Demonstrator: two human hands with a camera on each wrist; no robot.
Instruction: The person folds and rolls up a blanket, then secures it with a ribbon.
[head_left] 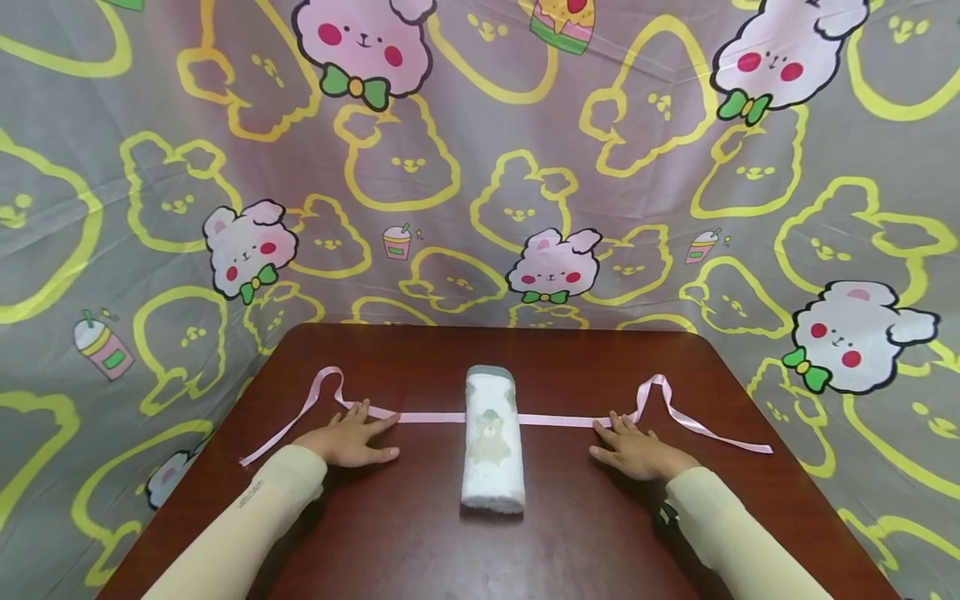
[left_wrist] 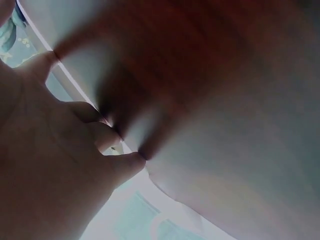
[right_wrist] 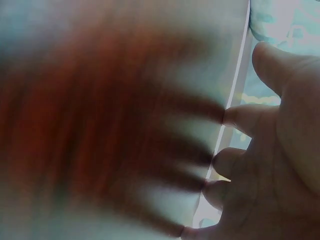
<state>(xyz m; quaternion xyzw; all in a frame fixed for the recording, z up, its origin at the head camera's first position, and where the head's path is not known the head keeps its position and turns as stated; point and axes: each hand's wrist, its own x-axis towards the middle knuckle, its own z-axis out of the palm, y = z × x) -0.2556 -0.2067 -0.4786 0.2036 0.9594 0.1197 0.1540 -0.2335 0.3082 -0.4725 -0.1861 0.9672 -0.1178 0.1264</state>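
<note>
A rolled white towel (head_left: 492, 440) with a bear print lies at the middle of a dark red table (head_left: 420, 533). A pink ribbon (head_left: 435, 417) runs across the table under the roll, its ends curling at both sides. My left hand (head_left: 351, 437) lies flat with straight fingers on the ribbon to the left of the roll. My right hand (head_left: 636, 451) lies flat the same way, fingertips on the ribbon right of the roll. The wrist views show the fingers (left_wrist: 122, 165) (right_wrist: 235, 117) pressed against the table, close up and blurred.
A grey cloth (head_left: 480, 167) printed with yellow outlines and pink bunnies hangs behind and around the table. The ribbon's loose ends (head_left: 720, 435) reach toward the table's left and right edges.
</note>
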